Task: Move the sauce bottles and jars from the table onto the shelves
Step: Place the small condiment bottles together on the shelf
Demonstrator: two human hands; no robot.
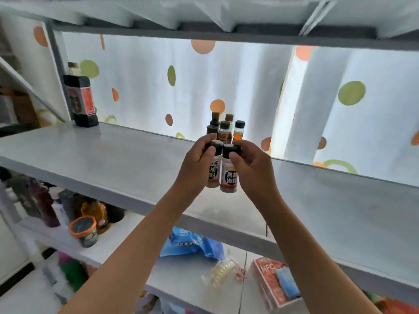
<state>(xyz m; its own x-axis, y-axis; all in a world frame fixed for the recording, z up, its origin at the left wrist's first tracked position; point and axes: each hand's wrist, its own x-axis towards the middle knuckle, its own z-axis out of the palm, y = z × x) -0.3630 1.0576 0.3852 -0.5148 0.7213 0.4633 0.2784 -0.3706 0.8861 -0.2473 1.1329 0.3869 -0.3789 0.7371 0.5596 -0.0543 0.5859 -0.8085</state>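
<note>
I hold two small white spice jars with black caps over the grey upper shelf [118,159]. My left hand [196,164] grips the cap of the left jar [213,175]. My right hand [250,168] grips the cap of the right jar [229,180]. The two jars hang side by side, touching. Just behind them, at the shelf's back edge, stands a cluster of several small dark bottles [224,129]. A large dark sauce bottle [81,100] stands at the shelf's far left.
The shelf below holds several bottles and an orange-lidded jar [83,231] at the left, a blue bag [192,245], a clear plastic pack [221,271] and a red box [272,282]. A dotted white curtain [340,105] hangs behind. Another shelf [226,36] runs overhead.
</note>
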